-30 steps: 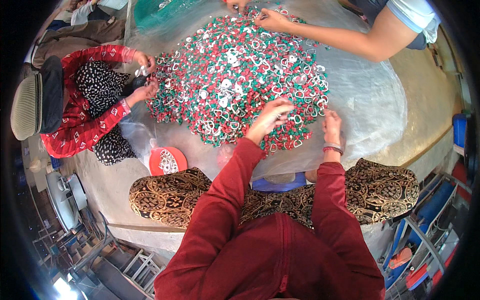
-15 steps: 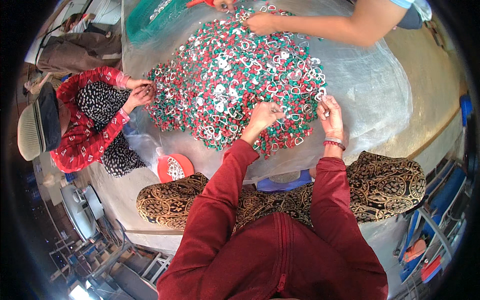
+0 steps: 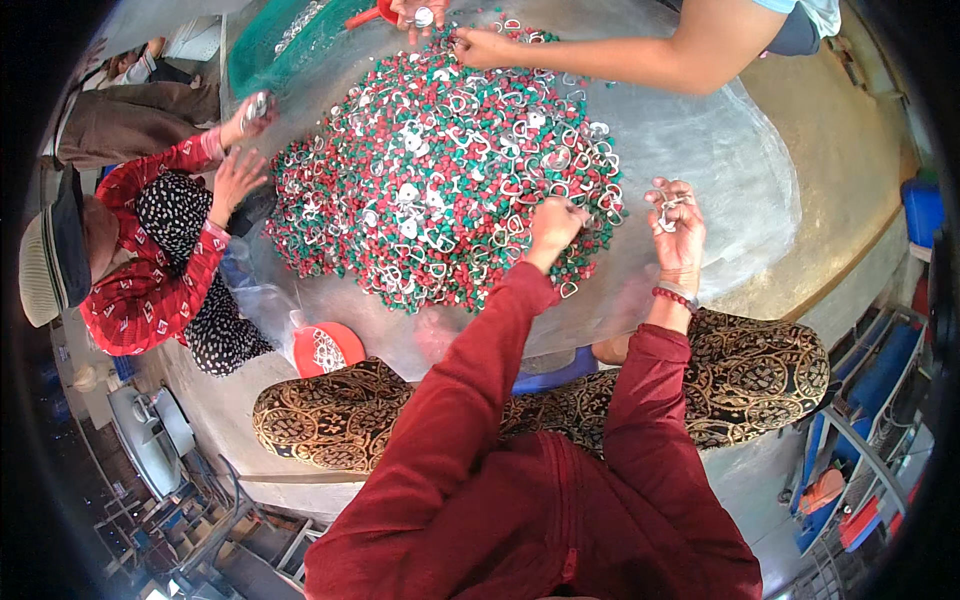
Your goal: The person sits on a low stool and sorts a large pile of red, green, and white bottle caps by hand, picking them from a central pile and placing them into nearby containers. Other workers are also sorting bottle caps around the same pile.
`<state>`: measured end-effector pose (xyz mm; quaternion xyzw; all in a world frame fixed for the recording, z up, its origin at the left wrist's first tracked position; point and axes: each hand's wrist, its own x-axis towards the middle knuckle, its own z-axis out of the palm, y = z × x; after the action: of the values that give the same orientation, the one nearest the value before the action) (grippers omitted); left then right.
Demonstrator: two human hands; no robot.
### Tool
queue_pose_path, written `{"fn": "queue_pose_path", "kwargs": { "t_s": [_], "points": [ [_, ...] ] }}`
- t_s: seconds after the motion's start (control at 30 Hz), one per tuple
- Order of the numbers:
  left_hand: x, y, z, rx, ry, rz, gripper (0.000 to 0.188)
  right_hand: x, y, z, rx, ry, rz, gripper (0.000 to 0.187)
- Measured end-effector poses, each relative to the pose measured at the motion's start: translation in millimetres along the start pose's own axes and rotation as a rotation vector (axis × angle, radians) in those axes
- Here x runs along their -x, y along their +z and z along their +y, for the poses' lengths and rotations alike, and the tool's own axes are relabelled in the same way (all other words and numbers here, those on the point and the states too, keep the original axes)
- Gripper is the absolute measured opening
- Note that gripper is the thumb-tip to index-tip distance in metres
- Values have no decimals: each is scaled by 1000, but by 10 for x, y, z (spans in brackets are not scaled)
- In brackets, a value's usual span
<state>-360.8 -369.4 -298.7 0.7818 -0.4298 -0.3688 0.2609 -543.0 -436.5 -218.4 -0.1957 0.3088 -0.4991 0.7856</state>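
We list one red-and-green heap, white D-shaped rings remaining throughout, white pieces already apart in a red dish near-left of it. Right of the heap, our right hand curls loosely around rings; over its near edge, our left hand has fingertips together, contents unclear.

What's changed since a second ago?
Your right hand turned palm up, showing whitish rings, beside the heap of small red, green and white pieces. Your left hand edged rightward over the heap. The red-sleeved co-worker's hands drew apart and back. The round red bowl stayed put.
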Motion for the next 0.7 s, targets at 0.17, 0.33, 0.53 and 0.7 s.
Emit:
{"fn": "queue_pose_path", "kwargs": {
  "t_s": [0.17,0.33,0.53,0.7],
  "points": [
    [291,-905,6,937,-201,-348,14,-91,3,244,157,153,120,29],
    [428,-1156,3,1604,-123,-475,13,-446,-526,646,1011,122,370,14],
    [579,-1384,-62,1781,-112,-504,22,-405,-298,982,1758,-28,299,26],
    [429,-1798,-228,1541,-161,-315,29,-479,-608,888,859,-193,225,16]
  ]
}}
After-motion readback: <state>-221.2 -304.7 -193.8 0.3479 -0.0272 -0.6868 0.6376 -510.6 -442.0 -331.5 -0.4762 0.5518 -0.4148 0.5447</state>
